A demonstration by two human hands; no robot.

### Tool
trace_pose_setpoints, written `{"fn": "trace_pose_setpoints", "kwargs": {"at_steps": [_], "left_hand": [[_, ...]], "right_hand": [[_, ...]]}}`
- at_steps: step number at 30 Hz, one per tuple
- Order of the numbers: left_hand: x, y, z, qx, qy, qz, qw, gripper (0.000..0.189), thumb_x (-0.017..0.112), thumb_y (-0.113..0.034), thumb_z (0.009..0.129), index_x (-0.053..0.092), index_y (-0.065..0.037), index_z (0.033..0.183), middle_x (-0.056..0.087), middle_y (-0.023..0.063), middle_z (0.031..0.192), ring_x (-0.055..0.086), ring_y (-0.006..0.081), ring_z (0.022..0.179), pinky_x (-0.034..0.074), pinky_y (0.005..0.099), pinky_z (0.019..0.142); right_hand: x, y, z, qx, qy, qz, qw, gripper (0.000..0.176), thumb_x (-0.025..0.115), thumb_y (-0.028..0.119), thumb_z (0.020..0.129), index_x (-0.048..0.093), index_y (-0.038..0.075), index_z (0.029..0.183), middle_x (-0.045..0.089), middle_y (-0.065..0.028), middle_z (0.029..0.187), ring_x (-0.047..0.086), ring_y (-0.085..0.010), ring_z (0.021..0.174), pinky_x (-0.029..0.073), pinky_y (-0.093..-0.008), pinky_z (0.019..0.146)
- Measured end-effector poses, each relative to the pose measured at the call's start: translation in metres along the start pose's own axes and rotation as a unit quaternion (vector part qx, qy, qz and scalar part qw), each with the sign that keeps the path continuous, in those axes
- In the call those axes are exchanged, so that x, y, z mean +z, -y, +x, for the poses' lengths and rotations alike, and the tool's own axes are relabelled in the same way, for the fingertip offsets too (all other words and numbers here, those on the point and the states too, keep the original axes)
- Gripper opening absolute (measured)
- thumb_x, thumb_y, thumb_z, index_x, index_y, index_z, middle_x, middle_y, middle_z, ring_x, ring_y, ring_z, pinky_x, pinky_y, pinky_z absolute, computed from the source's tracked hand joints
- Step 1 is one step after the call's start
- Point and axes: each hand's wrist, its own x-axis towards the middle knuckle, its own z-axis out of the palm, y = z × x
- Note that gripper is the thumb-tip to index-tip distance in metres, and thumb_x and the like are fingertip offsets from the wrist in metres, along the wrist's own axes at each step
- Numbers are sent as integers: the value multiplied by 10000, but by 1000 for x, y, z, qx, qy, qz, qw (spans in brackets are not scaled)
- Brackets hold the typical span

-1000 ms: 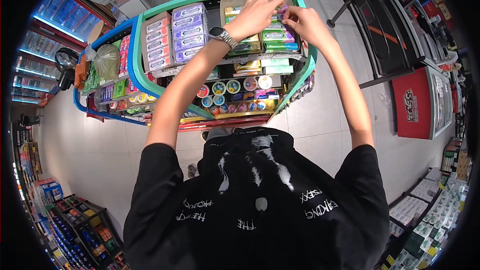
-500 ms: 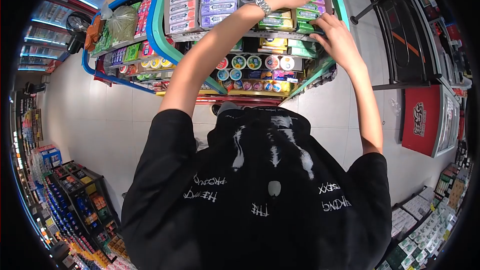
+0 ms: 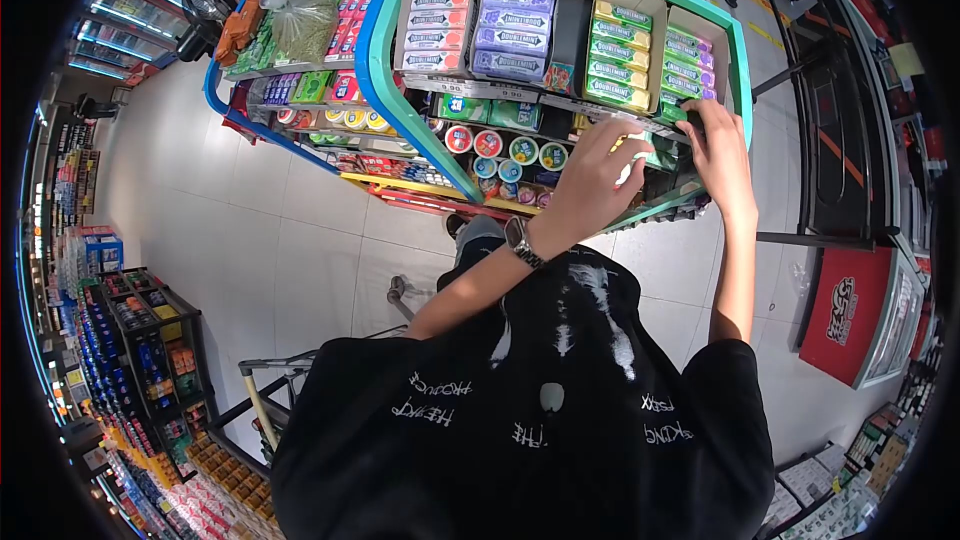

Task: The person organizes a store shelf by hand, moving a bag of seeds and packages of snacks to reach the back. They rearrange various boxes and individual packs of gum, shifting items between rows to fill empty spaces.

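Note:
My left hand (image 3: 590, 180), with a metal watch on its wrist, is in front of the lower shelf. Its fingers are curled but apart, and a pale round thing shows through the gap; I see nothing held. My right hand (image 3: 722, 155) pinches the end of a green pack of gum (image 3: 673, 112) at the front of the rightmost cardboard box. Behind it in that box lie green and purple gum packs (image 3: 684, 68). Beside it stands a box of yellow-green Doublemint packs (image 3: 618, 52).
Purple gum packs (image 3: 513, 22) and pink-orange ones (image 3: 437, 20) fill boxes to the left. Round tubs (image 3: 487, 144) line the shelf below. A turquoise frame (image 3: 742, 70) edges the rack. A black barrier rail (image 3: 815, 239) and a red freezer (image 3: 850, 315) stand to the right.
My left hand has come down and back from the upper gum boxes to the lower shelf. My right hand stays at the green pack. The view has shifted, so the rack appears further right.

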Motion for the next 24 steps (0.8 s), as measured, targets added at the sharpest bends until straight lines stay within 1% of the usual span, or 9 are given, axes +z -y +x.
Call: {"fn": "trace_pose_setpoints", "kwargs": {"at_steps": [5,10,13,15,17,19,21,23,24], "left_hand": [[-6,10,-33,-76,21,5,997,170,635,-35,834,626,-30,1004,598,115,1052,569,307,1022,450,398,899],[-7,15,-46,-112,22,-21,993,176,632,-18,837,629,-21,1014,601,121,1041,577,304,1006,460,386,885],[-7,12,-47,-130,32,-46,990,168,623,-25,837,628,-27,1005,597,111,1011,569,303,1001,452,395,881],[-6,12,-48,-135,31,-46,989,156,620,-24,842,627,-19,997,593,115,998,570,304,982,451,395,872],[-5,11,-47,-134,36,-61,988,147,621,-29,848,625,-13,994,593,124,1000,571,313,981,450,396,878],[-4,12,-49,-144,38,-69,986,144,616,-37,857,622,-9,998,594,134,1006,571,322,982,448,404,888],[-3,12,-51,-142,57,-74,985,141,611,-45,868,620,-7,1004,599,140,1023,571,334,1015,447,413,908],[0,12,-53,-159,68,-61,983,143,609,-46,873,620,-9,1010,603,142,1041,569,345,1055,446,417,929],[0,12,-54,-164,76,-62,982,139,606,-47,876,622,-11,1009,607,143,1054,566,355,1082,442,421,947]], "right_hand": [[0,-3,6,-14,16,-1,1000,166,603,100,903,617,34,1054,612,-125,944,573,-310,920,388,-383,858],[-8,-8,10,48,46,61,996,181,562,129,949,634,33,1085,616,-139,979,563,-315,931,377,-369,879],[-8,-21,17,93,62,178,978,198,574,142,949,638,-9,1060,657,-157,959,611,-329,873,452,-382,798],[-5,-32,18,104,48,196,974,265,583,214,955,642,-18,1068,673,-159,934,632,-291,828,476,-372,768],[-9,-40,28,104,89,186,973,304,578,249,965,640,-32,1061,665,-161,879,611,-269,778,472,-361,747],[-19,-54,48,129,206,246,938,368,577,309,980,655,-48,1018,622,-69,751,505,-121,704,441,-314,677],[-21,-75,69,85,292,256,918,372,583,337,978,676,-24,982,610,0,749,481,-76,700,425,-288,647],[-16,-88,80,80,321,259,908,368,594,348,972,685,-8,951,592,37,736,469,-57,678,411,-266,627],[-12,-89,79,43,280,247,927,380,602,363,965,689,-6,944,579,40,716,462,-59,662,405,-263,617]]}}
